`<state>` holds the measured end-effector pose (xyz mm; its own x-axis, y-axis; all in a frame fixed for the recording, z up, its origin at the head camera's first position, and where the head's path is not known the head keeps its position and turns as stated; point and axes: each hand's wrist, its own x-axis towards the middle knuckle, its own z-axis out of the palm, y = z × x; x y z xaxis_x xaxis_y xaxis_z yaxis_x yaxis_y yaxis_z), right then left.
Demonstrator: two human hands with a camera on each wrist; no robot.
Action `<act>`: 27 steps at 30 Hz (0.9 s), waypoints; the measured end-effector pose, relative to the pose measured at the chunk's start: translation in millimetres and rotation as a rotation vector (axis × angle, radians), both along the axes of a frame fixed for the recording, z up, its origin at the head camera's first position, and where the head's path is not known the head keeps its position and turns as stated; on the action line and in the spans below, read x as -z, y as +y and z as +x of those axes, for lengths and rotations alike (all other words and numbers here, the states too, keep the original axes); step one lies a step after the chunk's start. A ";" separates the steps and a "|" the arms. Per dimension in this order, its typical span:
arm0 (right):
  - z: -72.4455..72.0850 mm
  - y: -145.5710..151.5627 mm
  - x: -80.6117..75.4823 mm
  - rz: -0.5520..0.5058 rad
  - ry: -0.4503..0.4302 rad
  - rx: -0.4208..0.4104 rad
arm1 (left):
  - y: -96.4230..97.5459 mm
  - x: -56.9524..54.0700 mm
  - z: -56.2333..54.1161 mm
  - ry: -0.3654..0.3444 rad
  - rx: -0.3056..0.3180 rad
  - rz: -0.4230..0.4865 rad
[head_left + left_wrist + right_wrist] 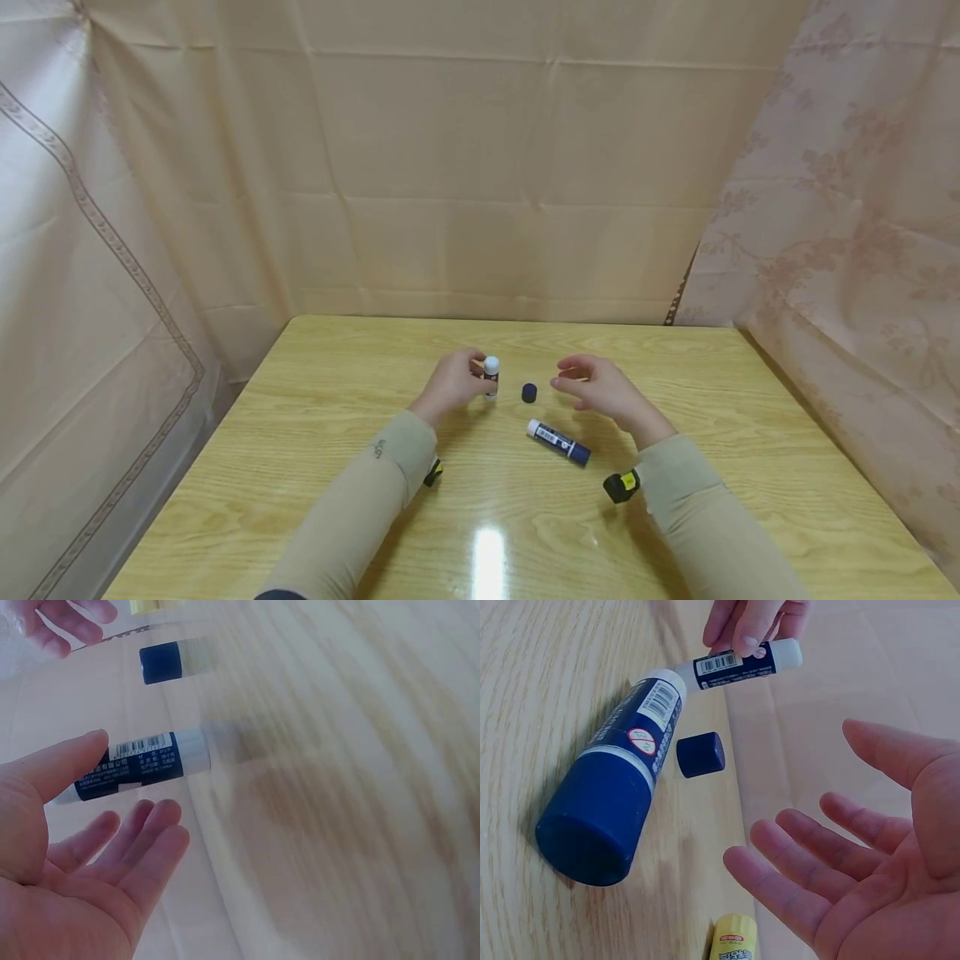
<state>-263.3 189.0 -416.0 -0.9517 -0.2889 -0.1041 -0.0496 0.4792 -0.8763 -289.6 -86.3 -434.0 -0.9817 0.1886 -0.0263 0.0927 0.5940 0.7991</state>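
My left hand (455, 383) is around a white glue stick (491, 379) with a navy label, which stands upright without a cap. The thumb (90, 754) lies at the label, while a gap shows between the stick and the other fingers in the left wrist view. To its right stands a navy cap (528, 392). My right hand (600, 387) hovers right of that cap, its fingers (795, 900) spread and relaxed, holding nothing. Nearer to me lies a larger capped glue stick (558, 442), its navy cap pointing right and toward me.
A yellow object (735, 937) with printed lettering stands by the right hand in the right wrist view; the head view does not show it. The glossy wooden table (300, 500) ends at a beige cloth (435, 167) behind. Patterned cloths hang on both sides.
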 end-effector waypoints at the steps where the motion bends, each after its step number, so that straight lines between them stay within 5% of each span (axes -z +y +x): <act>1: 0.1 0.1 -0.5 0.000 0.004 -0.004 | -1.1 -0.5 0.1 -0.009 -0.009 0.000; 7: 1.7 1.3 -5.6 -0.001 0.023 -0.010 | -8.4 -7.1 2.9 -0.024 -0.024 0.021; 17: 7.1 4.1 -20.0 0.003 0.091 -0.035 | -19.7 -26.9 11.4 0.066 -0.068 0.039; 27: 12.8 14.1 -29.0 0.039 0.129 -0.027 | -29.8 -37.1 21.7 0.112 -0.017 0.075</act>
